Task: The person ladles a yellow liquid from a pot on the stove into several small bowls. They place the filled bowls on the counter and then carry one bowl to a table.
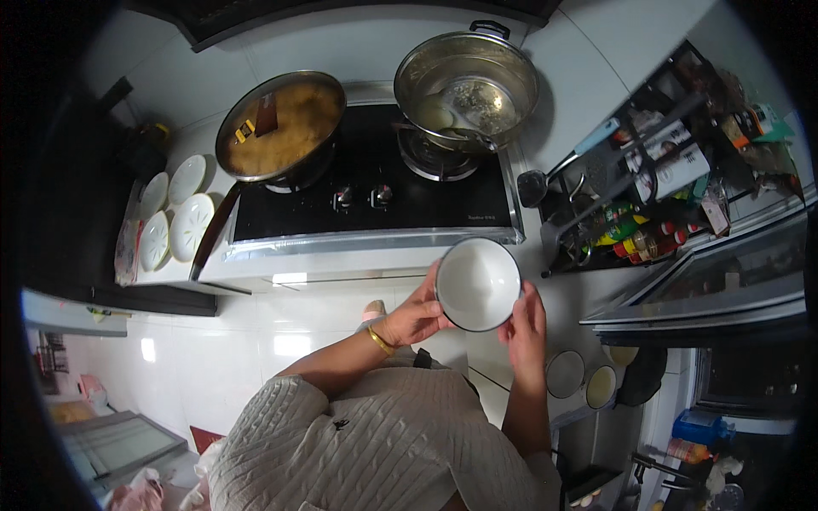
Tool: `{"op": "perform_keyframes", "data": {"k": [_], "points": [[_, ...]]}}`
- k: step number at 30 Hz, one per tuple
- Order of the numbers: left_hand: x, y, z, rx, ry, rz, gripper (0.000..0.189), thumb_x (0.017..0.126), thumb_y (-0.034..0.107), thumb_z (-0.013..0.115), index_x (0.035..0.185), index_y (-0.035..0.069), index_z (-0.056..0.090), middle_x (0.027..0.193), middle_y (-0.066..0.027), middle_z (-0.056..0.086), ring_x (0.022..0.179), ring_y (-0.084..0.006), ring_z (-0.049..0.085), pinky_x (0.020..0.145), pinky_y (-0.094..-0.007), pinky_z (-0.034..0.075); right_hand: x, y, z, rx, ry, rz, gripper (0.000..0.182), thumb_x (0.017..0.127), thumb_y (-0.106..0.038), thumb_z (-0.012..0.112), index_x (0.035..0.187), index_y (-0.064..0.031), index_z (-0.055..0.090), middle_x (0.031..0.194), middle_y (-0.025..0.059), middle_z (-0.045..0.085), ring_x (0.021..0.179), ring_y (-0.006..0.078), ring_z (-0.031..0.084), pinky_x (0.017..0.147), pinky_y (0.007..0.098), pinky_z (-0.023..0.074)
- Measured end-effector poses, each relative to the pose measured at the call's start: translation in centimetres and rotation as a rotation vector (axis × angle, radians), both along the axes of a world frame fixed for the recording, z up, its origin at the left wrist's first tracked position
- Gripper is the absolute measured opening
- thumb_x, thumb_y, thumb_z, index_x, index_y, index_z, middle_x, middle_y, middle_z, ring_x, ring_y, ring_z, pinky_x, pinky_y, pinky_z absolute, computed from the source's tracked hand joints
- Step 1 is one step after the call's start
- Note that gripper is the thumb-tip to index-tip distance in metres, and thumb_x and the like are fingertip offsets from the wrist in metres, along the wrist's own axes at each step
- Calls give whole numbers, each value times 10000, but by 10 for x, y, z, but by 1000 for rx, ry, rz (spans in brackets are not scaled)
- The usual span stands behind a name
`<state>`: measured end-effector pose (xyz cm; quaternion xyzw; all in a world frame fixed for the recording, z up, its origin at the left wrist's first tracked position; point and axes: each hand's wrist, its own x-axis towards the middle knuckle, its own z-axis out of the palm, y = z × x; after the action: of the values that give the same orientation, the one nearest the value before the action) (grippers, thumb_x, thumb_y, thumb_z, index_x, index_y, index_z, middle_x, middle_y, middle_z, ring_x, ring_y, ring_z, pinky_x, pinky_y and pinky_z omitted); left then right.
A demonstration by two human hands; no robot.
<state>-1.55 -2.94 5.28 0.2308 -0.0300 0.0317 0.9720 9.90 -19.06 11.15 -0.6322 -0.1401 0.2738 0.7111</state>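
Note:
A white bowl [478, 285] with a dark rim is held between both hands, its inside facing up and no food visible in it. My left hand [418, 314] grips its left side, a gold bangle on the wrist. On the right side, my right hand [525, 326] has its fingers against the bowl's wall. Beyond the bowl, a steel pot [473, 89] without a lid sits over the right burner, with a ladle and a little liquid in it. Over the left burner stands a pan covered by a glass lid [284, 128], brownish contents showing through.
Several white plates [192, 227] lie left of the black gas hob [367, 166]. The pan's handle [217, 230] juts over the counter's front edge. A spatula [569, 160] leans by a rack holding bottles [645, 243]. More bowls [565, 373] stand at right, near the sink.

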Motion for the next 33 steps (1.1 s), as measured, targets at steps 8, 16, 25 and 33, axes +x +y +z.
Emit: {"op": "perform_keyframes", "data": {"k": [8, 16, 25, 33], "points": [[1, 132, 15, 17, 51, 182, 906, 817, 332, 707, 1476, 254, 91, 1431, -82, 307, 1283, -280, 418, 984, -446, 462, 84, 180, -9, -30, -463, -60, 725, 855, -116, 679, 1433, -79, 243, 911, 33, 575, 653, 57, 514, 507, 192, 434], [-5, 183, 15, -69, 51, 264, 770, 870, 253, 649, 1451, 240, 142, 1406, -85, 329, 1247, -269, 456, 949, -414, 491, 131, 261, -4, -81, -341, -225, 328, 852, -196, 710, 1115, -42, 589, 738, 15, 579, 554, 71, 506, 433, 207, 403], [13, 200, 14, -34, 86, 363, 776, 861, 243, 648, 1444, 221, 137, 1401, -99, 324, 1247, -286, 454, 925, -421, 504, 155, 275, 21, -144, -491, -96, 207, 863, -95, 661, 1054, -16, 652, 798, 75, 650, 597, 122, 613, 547, 238, 525], [27, 207, 15, 61, 197, 490, 765, 809, 376, 686, 1412, 168, 263, 1367, -119, 414, 1226, -310, 480, 954, -468, 488, 162, 234, 12, -253, -829, 23, 183, 819, -37, 669, 1000, -7, 673, 834, 69, 671, 655, 129, 648, 579, 250, 533]]}}
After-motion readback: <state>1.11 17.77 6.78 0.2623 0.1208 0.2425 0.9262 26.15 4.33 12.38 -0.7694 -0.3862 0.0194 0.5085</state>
